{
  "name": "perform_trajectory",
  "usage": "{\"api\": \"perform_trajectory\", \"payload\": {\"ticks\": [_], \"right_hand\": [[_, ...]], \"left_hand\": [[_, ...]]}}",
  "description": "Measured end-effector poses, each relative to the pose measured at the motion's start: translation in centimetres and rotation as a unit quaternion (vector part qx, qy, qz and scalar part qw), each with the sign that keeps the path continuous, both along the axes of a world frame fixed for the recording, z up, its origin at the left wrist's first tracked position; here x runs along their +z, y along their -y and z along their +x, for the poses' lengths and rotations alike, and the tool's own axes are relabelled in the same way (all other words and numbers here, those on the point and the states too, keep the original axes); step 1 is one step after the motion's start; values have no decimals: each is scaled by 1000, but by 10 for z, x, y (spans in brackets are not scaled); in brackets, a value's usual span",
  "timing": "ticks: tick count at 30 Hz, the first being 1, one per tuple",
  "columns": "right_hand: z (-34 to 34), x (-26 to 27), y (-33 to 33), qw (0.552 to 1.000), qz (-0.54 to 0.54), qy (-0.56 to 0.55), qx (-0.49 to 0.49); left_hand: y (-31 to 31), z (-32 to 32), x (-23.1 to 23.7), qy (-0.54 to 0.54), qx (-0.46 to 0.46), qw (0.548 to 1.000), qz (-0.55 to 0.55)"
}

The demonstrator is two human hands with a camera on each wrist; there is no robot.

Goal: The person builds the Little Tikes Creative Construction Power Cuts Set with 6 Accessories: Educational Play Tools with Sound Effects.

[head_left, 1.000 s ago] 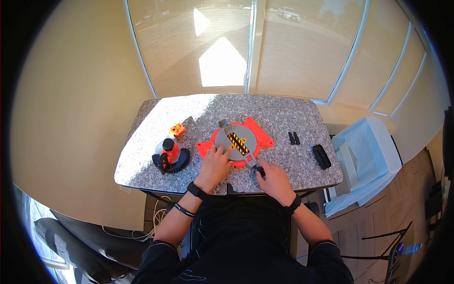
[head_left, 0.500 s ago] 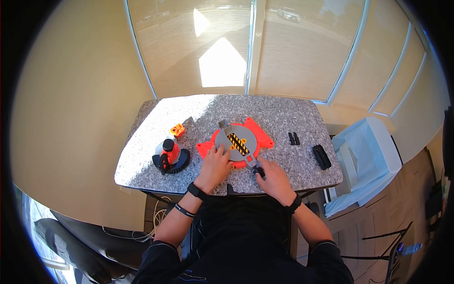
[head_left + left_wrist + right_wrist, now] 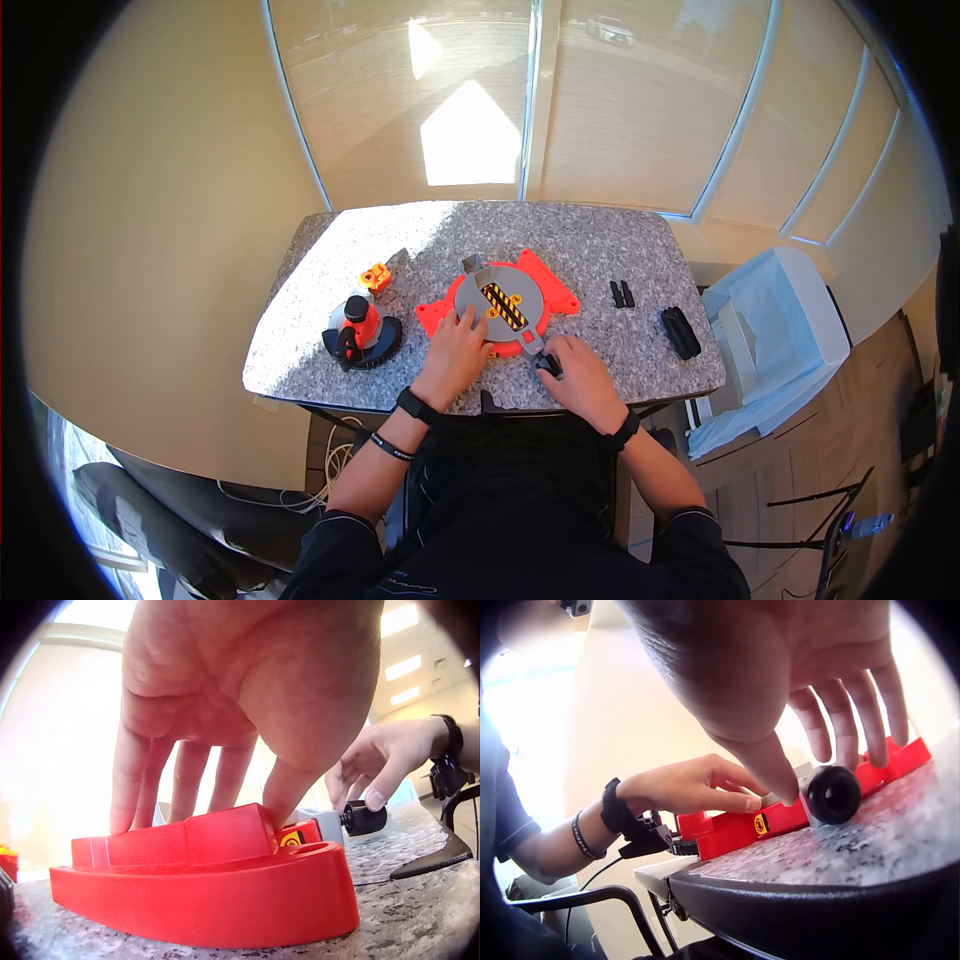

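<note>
Bright daylight glows through the tan roller blinds (image 3: 640,110), with a white sunlit patch (image 3: 470,135) blown out. Glare whitens the left of the speckled grey stone surface (image 3: 580,235). The head view bends strongly toward black corners; both wrist views have washed-out backgrounds and darkened corners.

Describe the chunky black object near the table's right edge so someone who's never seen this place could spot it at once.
Find the speckled grey table and follow it to its right edge, next to the pale blue liner. The chunky black object lies near that edge. Unlike the two slim black pieces farther in, it is thick and oblong.
</note>
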State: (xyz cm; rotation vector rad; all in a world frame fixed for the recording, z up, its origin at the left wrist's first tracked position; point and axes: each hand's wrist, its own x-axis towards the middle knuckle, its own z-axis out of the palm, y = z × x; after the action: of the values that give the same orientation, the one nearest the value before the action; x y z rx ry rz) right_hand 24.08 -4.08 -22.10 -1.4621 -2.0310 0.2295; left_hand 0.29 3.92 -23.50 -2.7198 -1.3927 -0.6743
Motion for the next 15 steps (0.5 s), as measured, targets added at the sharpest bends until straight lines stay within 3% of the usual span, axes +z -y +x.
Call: {"api": "perform_trajectory", "payload": {"ticks": [11, 15], "right_hand": [[3, -18, -8, 1000, -2, -10, -21], [-3, -1, -2, 999, 16, -6, -32]], "left_hand": [[0, -1, 0, 2, -4, 1000, 5], [0, -1, 0, 3, -3, 1000, 0]]}}
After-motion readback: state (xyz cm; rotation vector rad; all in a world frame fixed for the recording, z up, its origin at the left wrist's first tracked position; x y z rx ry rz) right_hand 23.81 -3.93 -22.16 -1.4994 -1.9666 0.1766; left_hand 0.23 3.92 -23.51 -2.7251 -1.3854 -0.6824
